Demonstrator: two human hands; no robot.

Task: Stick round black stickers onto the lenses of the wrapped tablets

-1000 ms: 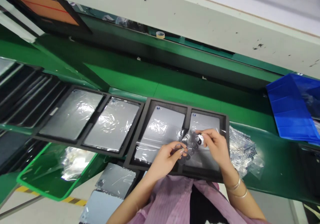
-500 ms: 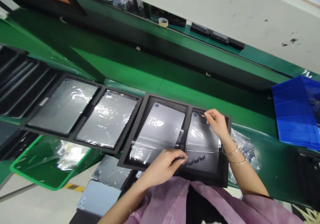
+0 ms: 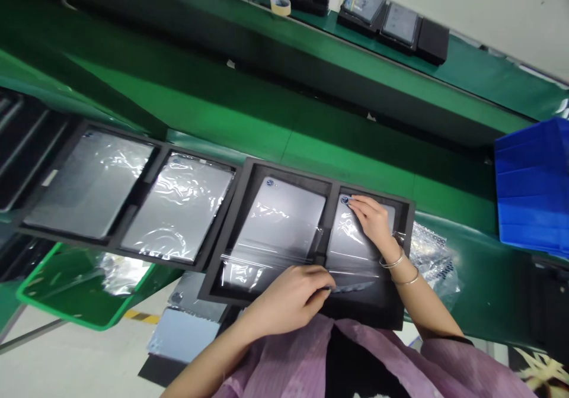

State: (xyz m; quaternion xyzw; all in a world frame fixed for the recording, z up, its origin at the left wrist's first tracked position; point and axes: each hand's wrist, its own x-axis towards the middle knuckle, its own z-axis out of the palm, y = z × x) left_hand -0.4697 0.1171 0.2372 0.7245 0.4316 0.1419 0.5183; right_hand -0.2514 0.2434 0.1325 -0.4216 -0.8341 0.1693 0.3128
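Observation:
Two film-wrapped grey tablets lie in a black foam tray (image 3: pixel 331 188): a left tablet (image 3: pixel 284 214) and a right tablet (image 3: pixel 355 238). My right hand (image 3: pixel 371 217) has its fingertips pressed together beside the round camera mark at the right tablet's top corner; whatever they may hold is too small to tell. My left hand (image 3: pixel 302 294) pinches the end of a thin clear strip (image 3: pixel 355 287) with dark marks, which stretches to the right over the tray's lower part. A second foam tray (image 3: pixel 160 161) with two wrapped tablets adjoins on the left.
A green bin (image 3: pixel 71 303) with clear plastic stands at lower left, beside stacked tablets (image 3: pixel 184 333). Clear bags (image 3: pixel 433 262) lie right of the tray. A blue box (image 3: pixel 531 191) is at far right. Tape (image 3: pixel 280 5) sits on the shelf above.
My right hand has moved left to the camera mark on the right tablet. The strip at my left hand now looks flatter and seen edge-on. The whole view has shifted slightly.

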